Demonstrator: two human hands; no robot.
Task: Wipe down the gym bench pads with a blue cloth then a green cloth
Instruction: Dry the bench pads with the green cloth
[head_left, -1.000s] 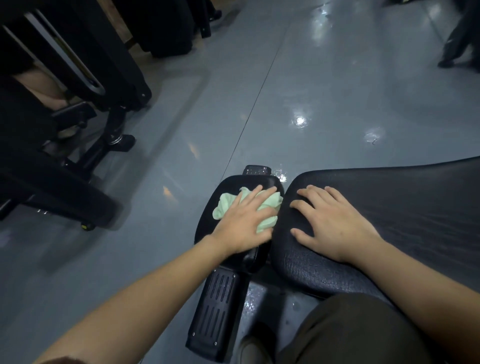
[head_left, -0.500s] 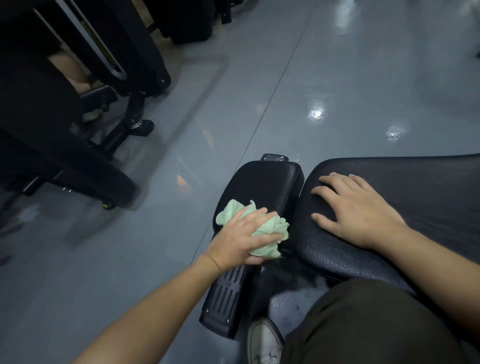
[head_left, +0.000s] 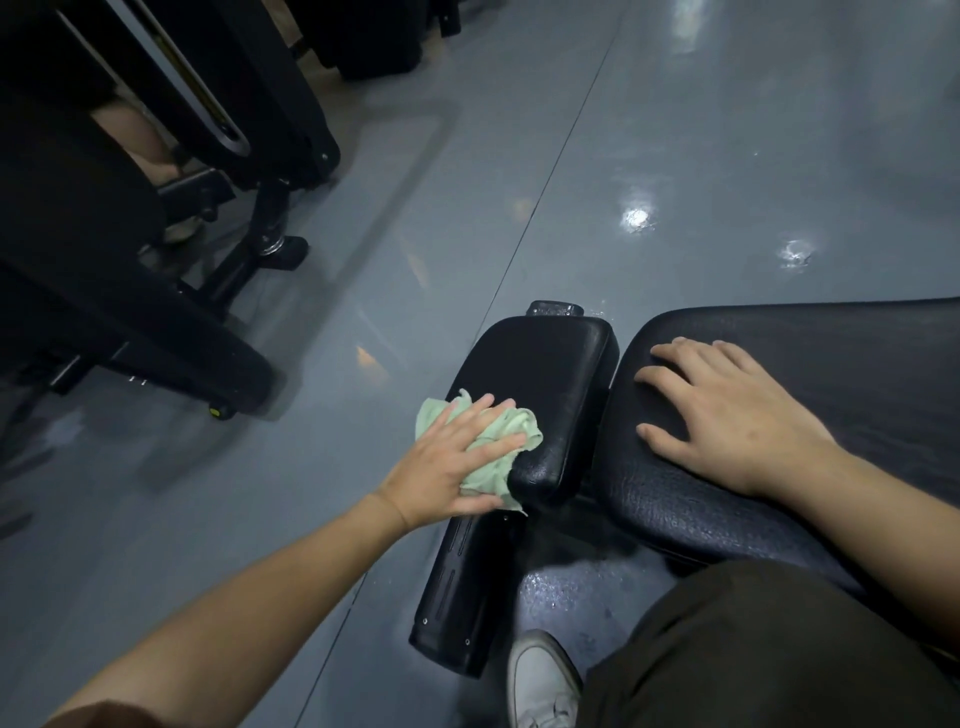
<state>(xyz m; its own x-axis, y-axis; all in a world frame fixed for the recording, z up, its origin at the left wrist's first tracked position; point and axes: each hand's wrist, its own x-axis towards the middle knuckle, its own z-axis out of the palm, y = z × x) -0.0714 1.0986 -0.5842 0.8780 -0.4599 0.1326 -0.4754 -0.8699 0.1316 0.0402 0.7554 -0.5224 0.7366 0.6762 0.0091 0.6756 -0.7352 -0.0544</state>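
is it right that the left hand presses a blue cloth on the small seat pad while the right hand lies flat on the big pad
Not quite: the cloth is green, not blue, as the head view shows. The rest holds: the left hand presses it on the near left edge of the small seat pad, while the right hand lies flat on the big pad.

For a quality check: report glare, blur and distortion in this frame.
Head view: ceiling-light glare spots on the glossy floor; wide-angle bending at the edges; dark machine at left is slightly soft; left hand, green cloth and small pad are sharp.
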